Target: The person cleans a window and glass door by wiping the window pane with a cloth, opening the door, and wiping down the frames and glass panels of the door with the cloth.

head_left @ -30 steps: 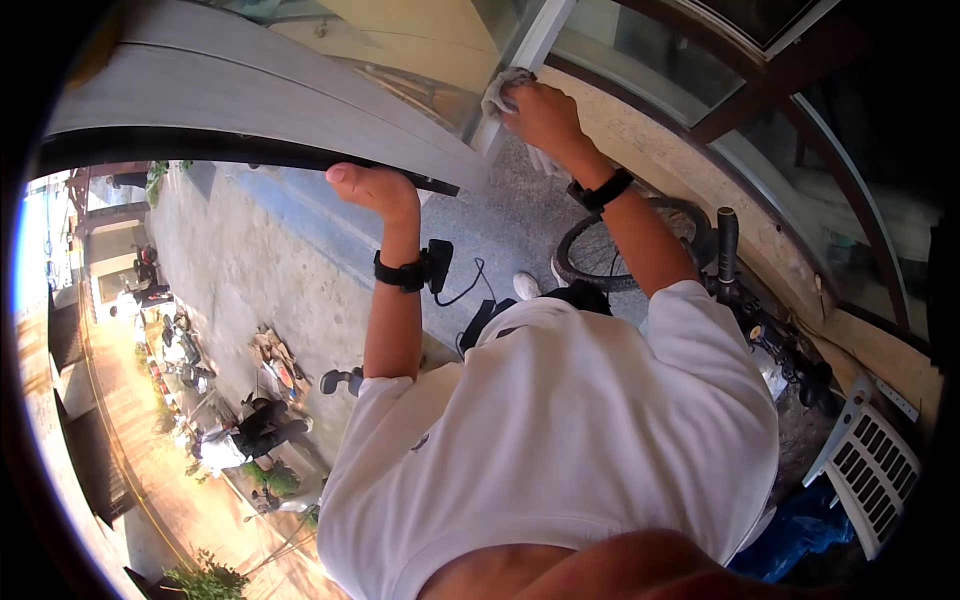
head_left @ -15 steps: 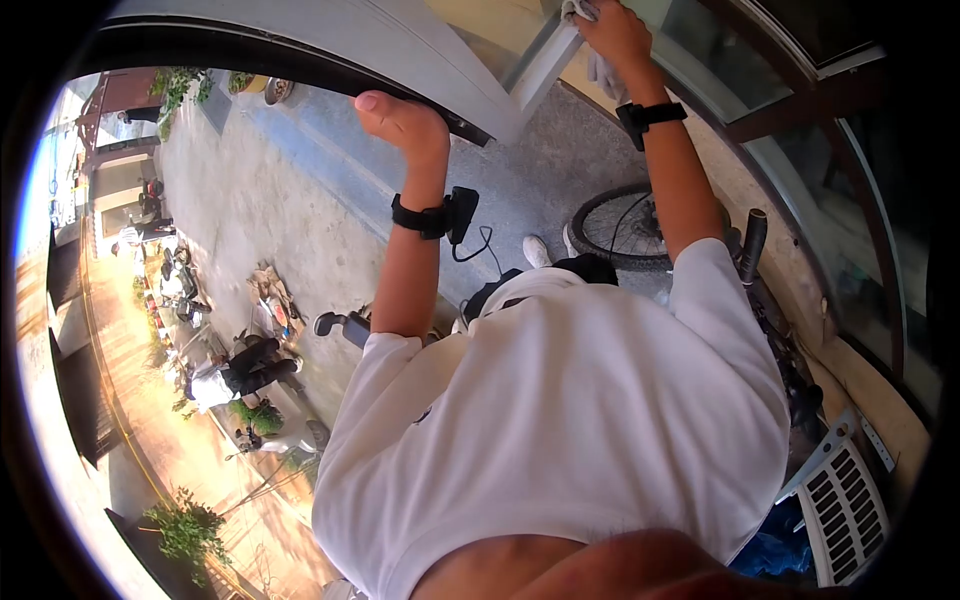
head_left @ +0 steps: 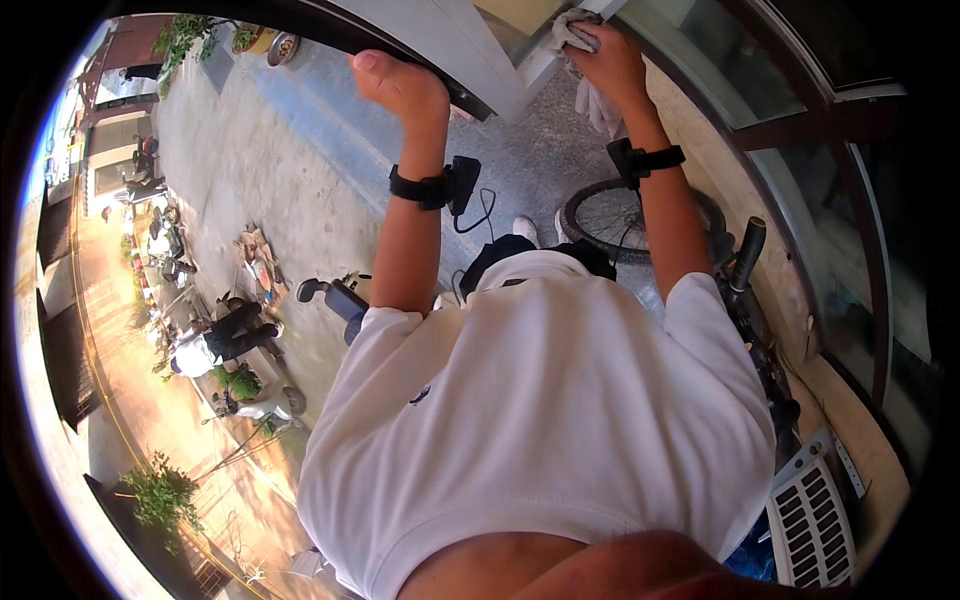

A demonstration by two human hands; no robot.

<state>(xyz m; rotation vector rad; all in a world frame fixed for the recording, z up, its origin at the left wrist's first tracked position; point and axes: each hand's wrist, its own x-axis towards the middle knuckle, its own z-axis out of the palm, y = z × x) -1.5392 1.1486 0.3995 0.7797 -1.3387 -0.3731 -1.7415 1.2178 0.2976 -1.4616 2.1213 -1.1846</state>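
Note:
My left hand (head_left: 405,92) is at the dark lower edge of a white-framed door (head_left: 450,45), thumb on the near side and fingers curled out of sight behind it. My right hand (head_left: 612,72) grips a crumpled grey cloth (head_left: 598,108), pressed near the white frame beside a glass pane; part of the cloth dangles below the fingers. Both wrists wear black straps with small devices, and a cable hangs from the left one.
A bicycle wheel (head_left: 620,222) and handlebar grip (head_left: 748,252) stand close on the right, by dark-framed windows (head_left: 830,220). A white slatted grille (head_left: 812,525) leans lower right. Across the concrete yard (head_left: 300,150) are a person in a white top (head_left: 205,350), scooters and plants.
My right hand with the cloth has come slightly lower in view. My left hand stays at the door edge, while the whole view has shifted a little.

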